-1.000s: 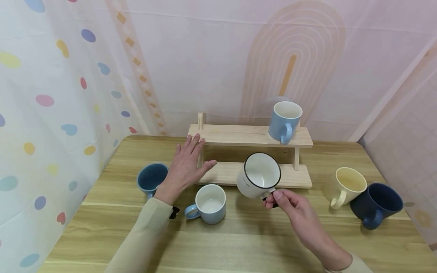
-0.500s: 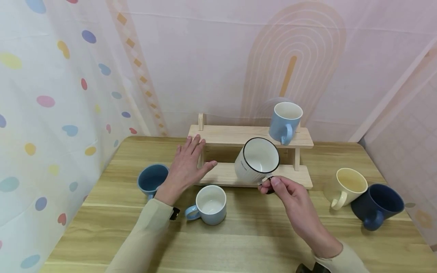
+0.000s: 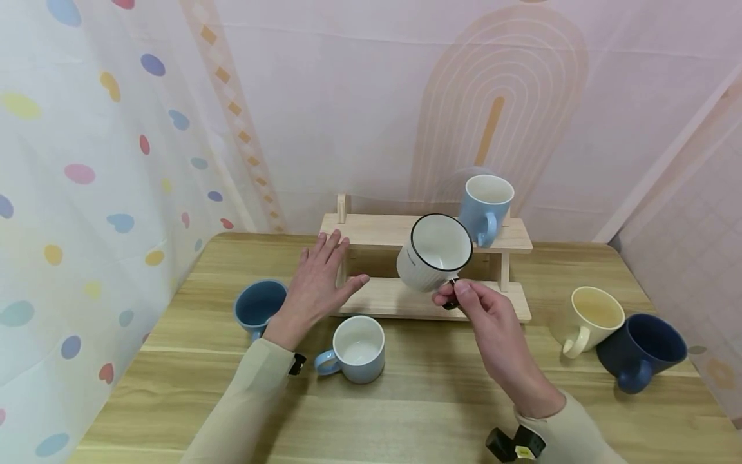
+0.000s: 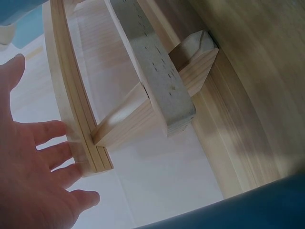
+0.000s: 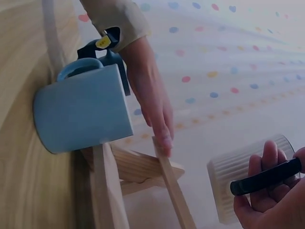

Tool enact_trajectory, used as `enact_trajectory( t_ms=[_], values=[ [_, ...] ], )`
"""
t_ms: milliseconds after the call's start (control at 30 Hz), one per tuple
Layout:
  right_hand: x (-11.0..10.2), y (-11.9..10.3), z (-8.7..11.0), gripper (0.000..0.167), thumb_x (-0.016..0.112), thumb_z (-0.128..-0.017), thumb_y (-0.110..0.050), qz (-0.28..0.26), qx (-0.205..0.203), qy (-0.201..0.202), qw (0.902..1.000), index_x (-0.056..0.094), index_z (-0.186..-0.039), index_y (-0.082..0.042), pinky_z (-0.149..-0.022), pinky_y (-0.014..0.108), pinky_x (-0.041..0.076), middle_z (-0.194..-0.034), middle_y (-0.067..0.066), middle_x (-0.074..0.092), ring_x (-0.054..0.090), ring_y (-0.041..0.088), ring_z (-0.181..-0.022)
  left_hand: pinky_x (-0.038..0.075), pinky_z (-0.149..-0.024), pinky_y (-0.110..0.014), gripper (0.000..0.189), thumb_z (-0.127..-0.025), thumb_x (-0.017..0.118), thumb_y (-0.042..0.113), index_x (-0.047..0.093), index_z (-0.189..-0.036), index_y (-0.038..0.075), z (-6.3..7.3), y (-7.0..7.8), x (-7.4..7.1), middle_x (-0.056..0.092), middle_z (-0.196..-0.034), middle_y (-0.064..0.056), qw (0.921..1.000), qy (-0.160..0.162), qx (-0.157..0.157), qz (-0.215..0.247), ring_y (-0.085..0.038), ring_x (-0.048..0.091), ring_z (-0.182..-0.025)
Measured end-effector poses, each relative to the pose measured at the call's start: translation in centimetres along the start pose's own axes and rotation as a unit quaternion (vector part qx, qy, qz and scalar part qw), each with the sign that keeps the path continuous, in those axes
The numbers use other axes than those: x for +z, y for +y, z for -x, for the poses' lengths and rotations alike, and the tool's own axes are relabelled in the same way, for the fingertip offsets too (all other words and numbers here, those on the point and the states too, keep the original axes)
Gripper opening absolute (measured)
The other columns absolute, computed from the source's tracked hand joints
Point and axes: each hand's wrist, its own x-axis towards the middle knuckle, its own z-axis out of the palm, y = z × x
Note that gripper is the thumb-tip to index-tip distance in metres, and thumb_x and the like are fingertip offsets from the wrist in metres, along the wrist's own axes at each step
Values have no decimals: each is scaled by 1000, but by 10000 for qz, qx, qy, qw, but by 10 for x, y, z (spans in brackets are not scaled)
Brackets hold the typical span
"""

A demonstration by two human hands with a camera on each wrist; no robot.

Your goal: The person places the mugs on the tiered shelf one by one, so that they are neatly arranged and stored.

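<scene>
My right hand (image 3: 498, 341) pinches the black handle of a white ribbed mug (image 3: 426, 258) with a black rim. The mug is held up in front of the two-tier wooden shelf (image 3: 394, 227), tilted so its inside shows; in the right wrist view the ribbed mug (image 5: 224, 186) is clear of the boards. My left hand (image 3: 315, 283) lies with straight, spread fingers at the left end of the upper board; in the left wrist view its fingertips touch the board's edge. A light blue mug (image 3: 480, 216) stands at the right of the upper board, partly behind the white mug.
A light blue mug with a white inside (image 3: 358, 357) stands before the shelf. Beside my left wrist is a darker blue mug (image 3: 255, 309), partly covered. On the right, a cream mug (image 3: 580, 322) stands against a navy mug (image 3: 634, 354). A patterned curtain (image 3: 359, 116) hangs behind.
My right hand has raised the white mug from over the lower board to the height of the upper board and moved it slightly left. The left hand has stayed in place.
</scene>
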Motion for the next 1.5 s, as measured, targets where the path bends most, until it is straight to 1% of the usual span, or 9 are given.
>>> enact_trajectory(
  t_ms=[133, 267, 367, 533, 633, 833, 1067, 1333, 1500],
  values=[
    [3, -2, -8, 43, 47, -112, -29, -7, -18, 76, 10000, 66, -114, 9, -105, 28, 47, -104, 17, 72, 65, 22, -109, 13, -124, -63, 88, -99, 56, 63, 36, -160, 4, 0, -1, 0, 24, -170, -15, 10000, 17, 0, 46, -35, 11, -159],
    [8, -4, -17, 42, 48, -112, -27, -84, -17, 220, 9997, 67, -115, 10, -105, 30, 46, -103, 18, 73, 65, 23, -110, 12, -124, -63, 88, -98, 56, 63, 37, -160, 4, 0, -3, 0, 24, -170, -15, 10000, 33, -7, 75, -35, 11, -159],
    [11, -6, -23, 41, 48, -112, -26, -143, 12, 315, 9994, 67, -116, 10, -105, 31, 45, -101, 12, 75, 65, 22, -110, 12, -124, -63, 87, -98, 57, 63, 38, -160, 4, 0, -3, 0, 24, -170, -15, 10000, 41, -11, 70, -36, 12, -158],
    [15, -6, -33, 39, 49, -112, -25, -125, -33, 413, 9991, 68, -117, 9, -105, 31, 46, -103, 15, 74, 67, 22, -108, 13, -124, -63, 87, -99, 56, 63, 37, -160, 3, 0, -4, 0, 24, -170, -15, 10000, 16, -27, 48, -36, 13, -158],
    [17, -4, -39, 39, 49, -112, -25, -52, -102, 436, 9990, 68, -116, 8, -104, 32, 47, -105, 17, 73, 67, 22, -107, 13, -124, -63, 87, -99, 56, 63, 37, -160, 4, 0, -4, 0, 24, -170, -15, 10000, 1, -33, 41, -36, 12, -158],
    [18, -2, -51, 39, 47, -112, -26, 88, -110, 453, 9989, 68, -118, 6, -105, 34, 45, -109, 17, 71, 63, 22, -110, 14, -123, -64, 87, -99, 57, 63, 37, -160, 4, -1, -5, 0, 24, -170, -15, 9999, 12, -43, 95, -36, 12, -158],
    [20, -1, -65, 39, 45, -113, -25, -34, -183, 430, 9989, 66, -123, 7, -109, 36, 42, -117, 20, 69, 60, 21, -114, 13, -124, -63, 87, -98, 56, 63, 37, -160, 4, -1, -7, 0, 24, -170, -14, 9999, -5, -52, 86, -36, 12, -158],
    [24, -1, -76, 41, 46, -113, -27, 59, -104, 506, 9986, 66, -126, 5, -114, 38, 40, -121, 19, 69, 61, 22, -117, 14, -124, -63, 87, -99, 56, 63, 38, -160, 4, -1, -9, 0, 24, -170, -14, 10000, 0, -55, 65, -36, 12, -158],
    [25, 0, -84, 42, 46, -113, -28, 90, -41, 569, 9983, 66, -127, 5, -114, 38, 39, -123, 18, 69, 60, 22, -119, 15, -123, -63, 87, -99, 56, 63, 38, -160, 4, -2, -10, 0, 24, -170, -14, 10000, 9, -51, 67, -36, 12, -158]
  ],
)
